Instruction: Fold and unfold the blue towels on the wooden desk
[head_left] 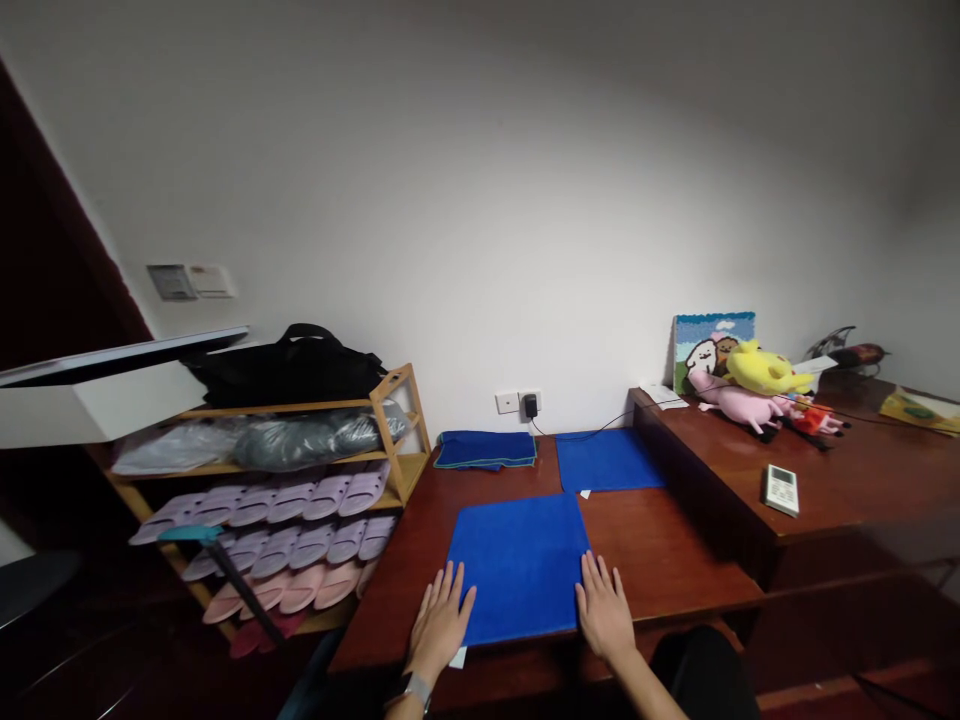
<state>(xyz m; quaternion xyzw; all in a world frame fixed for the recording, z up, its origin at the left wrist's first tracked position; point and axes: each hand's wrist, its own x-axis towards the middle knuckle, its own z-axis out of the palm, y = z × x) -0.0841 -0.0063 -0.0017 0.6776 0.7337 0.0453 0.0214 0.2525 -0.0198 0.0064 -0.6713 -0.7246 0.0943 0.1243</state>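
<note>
Your left hand (441, 622) and right hand (604, 608), fingers spread flat, touching blue towel (519, 566) edges | towel's long axis runs away from you on bench (660, 560)

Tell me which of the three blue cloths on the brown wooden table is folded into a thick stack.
The dark blue cloth at the back by the wall socket; the two brighter blue cloths lie flat.

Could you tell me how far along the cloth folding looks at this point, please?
Looks done: a folded stack of blue cloths lies by the wall. In hand: the left hand and right hand rest flat at the near corners of a spread blue cloth. Left: another blue cloth lies flat behind it, seemingly unfolded.
</note>
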